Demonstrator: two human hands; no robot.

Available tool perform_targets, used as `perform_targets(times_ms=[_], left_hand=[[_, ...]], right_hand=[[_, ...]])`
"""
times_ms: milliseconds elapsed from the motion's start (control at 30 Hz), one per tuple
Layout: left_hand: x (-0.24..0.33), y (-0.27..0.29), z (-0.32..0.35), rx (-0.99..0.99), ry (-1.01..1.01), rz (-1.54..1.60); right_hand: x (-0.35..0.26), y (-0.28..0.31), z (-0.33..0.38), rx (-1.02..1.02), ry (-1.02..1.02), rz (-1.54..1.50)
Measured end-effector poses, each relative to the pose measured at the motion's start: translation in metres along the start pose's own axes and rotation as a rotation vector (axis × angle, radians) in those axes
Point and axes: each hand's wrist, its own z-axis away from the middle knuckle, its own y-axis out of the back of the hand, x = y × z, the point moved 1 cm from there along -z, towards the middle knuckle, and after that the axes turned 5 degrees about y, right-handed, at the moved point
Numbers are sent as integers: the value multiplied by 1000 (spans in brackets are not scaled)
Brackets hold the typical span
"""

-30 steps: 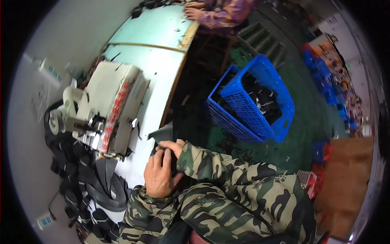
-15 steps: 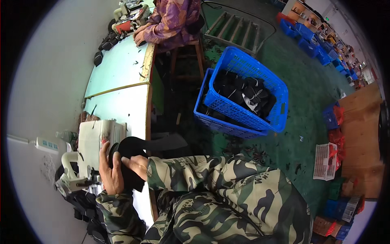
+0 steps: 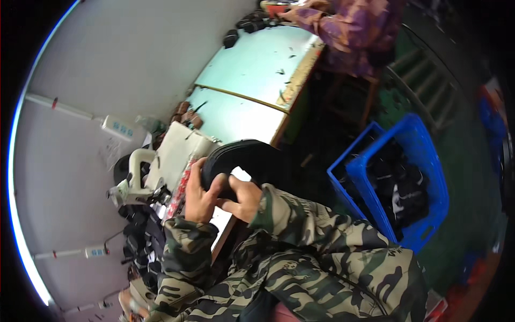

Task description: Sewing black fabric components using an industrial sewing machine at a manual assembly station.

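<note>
A dark, rounded bundle of layered black material point(image 3: 249, 154), perhaps cut fabric pieces, is held up over the table's near edge. My left hand point(image 3: 202, 196) grips its left side, fingers behind and thumb in front. My right hand point(image 3: 244, 197) is closed at its lower edge, thumb and fingers pinched close to the left thumb. A small white patch point(image 3: 240, 173) shows just above the right hand; I cannot tell whether it is part of the bundle. Left of my hands stands a cream sewing machine point(image 3: 179, 153) with a red-patterned strip along its side.
A pale table point(image 3: 252, 64) runs away to the far side, where a person in a purple patterned top point(image 3: 357, 32) works. Stacked blue crates point(image 3: 424, 182) with black pieces stand at right. More black pieces point(image 3: 142, 241) hang below the machine. A power strip point(image 3: 118, 127) is on the wall.
My view has swung left, so the table and crates sit further right. The black bundle is raised and tilted toward me, its long loose strip no longer visible. My right hand has closed near the left thumb.
</note>
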Motion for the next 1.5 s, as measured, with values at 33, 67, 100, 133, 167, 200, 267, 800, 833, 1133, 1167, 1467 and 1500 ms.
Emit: perform_targets(times_ms=[33, 67, 100, 133, 167, 200, 267, 800, 833, 1133, 1167, 1467, 1500], left_hand=[[11, -5, 0, 29, 17, -59], [7, -10, -3, 48, -19, -72], [9, -7, -1, 79, -17, -155], [9, -4, 0, 106, -14, -237], [6, 1, -2, 98, 2, -168], [0, 3, -1, 118, 16, -174], [-11, 6, 4, 83, 21, -34], [-107, 85, 125, -198, 290, 995], [-105, 95, 121, -182, 273, 1018], [-146, 187, 124, 363, 42, 1277], [-152, 194, 122, 388, 86, 1268], [-227, 245, 100, -60, 353, 738], [-234, 241, 94, -68, 389, 743]], right_hand=[[-19, 14, -1, -75, -76, 69], [-6, 16, -2, -141, -208, 42], [-12, 12, -3, -158, -188, 79], [-18, 6, -4, -173, -169, 116], [-11, -5, -2, -111, -4, 90], [-11, -7, -1, -133, -3, 76], [-10, -6, 4, -286, -83, -14], [12, -73, 17, -784, -892, -1058], [8, -92, 15, -800, -908, -1031], [18, -226, 15, -751, -476, -302], [20, -234, 19, -522, -528, -347], [38, -199, -50, -942, -531, -76], [42, -197, -54, -993, -594, -72]])
